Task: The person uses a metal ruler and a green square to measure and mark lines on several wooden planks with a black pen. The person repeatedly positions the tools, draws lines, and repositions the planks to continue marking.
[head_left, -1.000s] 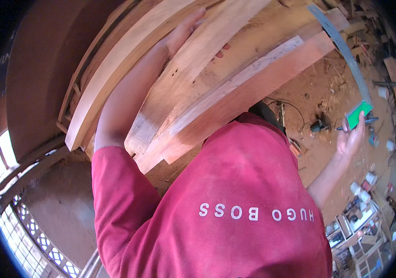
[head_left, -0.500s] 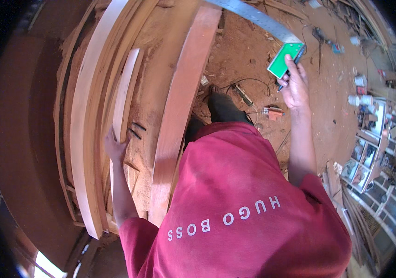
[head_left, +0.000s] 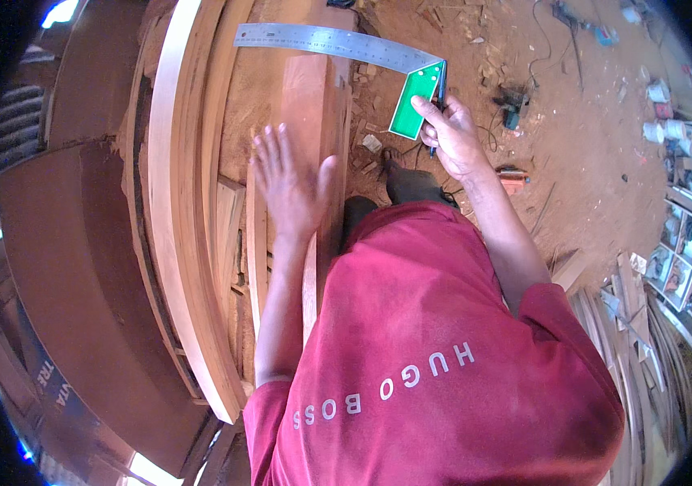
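My left hand point(head_left: 291, 180) lies flat with fingers spread on a reddish wooden plank point(head_left: 313, 89) that runs away from me on a stack of timber. My right hand point(head_left: 449, 134) grips the green handle of a try square point(head_left: 415, 101). Its long steel blade point(head_left: 321, 40) reaches left across the far end of the plank. A dark pencil-like stick also shows in that right hand, beside the green handle. My red shirt point(head_left: 435, 356) fills the lower middle of the view.
Curved pale wooden boards point(head_left: 176, 202) lie left of the plank. A dark brown panel point(head_left: 62, 267) stands further left. To the right is a red dirt floor point(head_left: 572, 121) with a power tool point(head_left: 512, 105), cables and scraps. Thin wooden strips point(head_left: 645, 356) are piled at lower right.
The view has swung round, so the timber now runs upright. My left hand moved from the plank's edge to lie flat on top. The square's blade now lies across the plank's far end.
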The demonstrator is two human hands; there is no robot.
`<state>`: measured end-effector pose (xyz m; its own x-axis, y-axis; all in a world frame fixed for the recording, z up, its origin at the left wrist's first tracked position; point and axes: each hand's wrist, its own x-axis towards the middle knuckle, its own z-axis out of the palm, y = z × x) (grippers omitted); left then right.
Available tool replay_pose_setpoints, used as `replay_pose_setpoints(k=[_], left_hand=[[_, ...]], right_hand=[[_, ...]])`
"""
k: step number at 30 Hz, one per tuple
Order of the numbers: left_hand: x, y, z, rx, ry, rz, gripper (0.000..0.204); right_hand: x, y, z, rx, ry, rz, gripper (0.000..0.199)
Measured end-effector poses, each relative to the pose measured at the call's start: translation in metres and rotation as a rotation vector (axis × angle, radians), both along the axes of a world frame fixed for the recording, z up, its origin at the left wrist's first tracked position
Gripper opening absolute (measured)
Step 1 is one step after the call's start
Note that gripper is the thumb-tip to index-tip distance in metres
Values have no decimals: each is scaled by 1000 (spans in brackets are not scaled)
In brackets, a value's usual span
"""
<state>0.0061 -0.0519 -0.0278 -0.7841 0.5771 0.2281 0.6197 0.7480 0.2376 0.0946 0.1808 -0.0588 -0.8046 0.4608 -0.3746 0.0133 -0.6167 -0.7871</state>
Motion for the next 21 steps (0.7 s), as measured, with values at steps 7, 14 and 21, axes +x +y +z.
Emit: replay_pose_setpoints(k=[7, 14, 21], left_hand=[[25, 35, 10, 275, -477, -617, 27], [-14, 6, 1, 211, -80, -166, 59], [-12, 8, -20, -24, -34, -241, 95]], right_hand=[[4, 30, -14, 121, -62, 84, 19], [-19, -14, -36, 271, 152, 356, 23], [-35, -54, -40, 95, 126, 520, 32]])
